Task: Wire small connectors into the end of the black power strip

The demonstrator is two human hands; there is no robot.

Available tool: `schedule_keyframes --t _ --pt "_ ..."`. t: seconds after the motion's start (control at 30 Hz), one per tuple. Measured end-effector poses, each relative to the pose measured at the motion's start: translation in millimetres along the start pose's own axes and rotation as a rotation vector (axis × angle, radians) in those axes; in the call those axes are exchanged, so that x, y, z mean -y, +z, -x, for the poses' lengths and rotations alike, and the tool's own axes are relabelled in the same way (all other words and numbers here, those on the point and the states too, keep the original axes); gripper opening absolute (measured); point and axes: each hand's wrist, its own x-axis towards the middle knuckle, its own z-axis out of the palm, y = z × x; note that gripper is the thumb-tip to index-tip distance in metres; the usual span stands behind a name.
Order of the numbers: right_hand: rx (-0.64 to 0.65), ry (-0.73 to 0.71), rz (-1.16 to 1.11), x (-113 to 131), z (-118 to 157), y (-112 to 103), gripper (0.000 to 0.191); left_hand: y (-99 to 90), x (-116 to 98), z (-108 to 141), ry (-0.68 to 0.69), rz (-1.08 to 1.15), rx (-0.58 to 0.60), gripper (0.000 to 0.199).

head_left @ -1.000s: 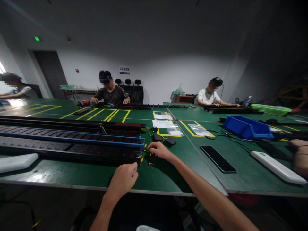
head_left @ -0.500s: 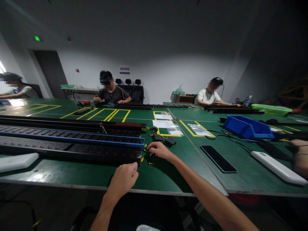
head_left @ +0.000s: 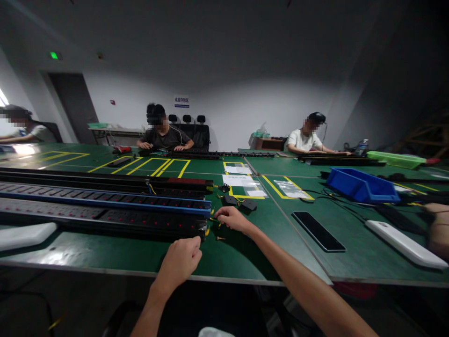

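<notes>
Long black power strips [head_left: 147, 220] with red-marked sockets lie side by side across the table, one edged with a blue rail [head_left: 140, 200]. Close to the front corner of the nearest strip is my left hand [head_left: 180, 260], its fingers curled closed; whatever they hold is hidden. Just past the strip's right end, my right hand [head_left: 233, 219] pinches a thin yellow-green wire [head_left: 212, 219] that comes out of that end. A small brass-coloured screw-like piece [head_left: 220, 238] lies below it on the green table. Black end caps [head_left: 248, 205] sit beyond my right fingers.
A phone [head_left: 318, 231] and a long white device [head_left: 403, 244] lie to the right, near a blue bin [head_left: 363, 185] and black cables. Another white device [head_left: 26, 238] is at the left. Co-workers [head_left: 164, 133] sit across the table; another person's arm [head_left: 438, 224] shows at the right edge.
Both my hands stay almost exactly where they were, with the right still at the wire. The co-worker across the table has shifted slightly.
</notes>
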Motion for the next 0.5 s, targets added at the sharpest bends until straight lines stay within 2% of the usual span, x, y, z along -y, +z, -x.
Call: schedule_keyframes --t 0.5 --pt "-0.003 -0.011 0.011 -1.3 -0.4 -0.1 0.027 -1.7 -0.6 1.1 0.006 0.003 -0.004 0.020"
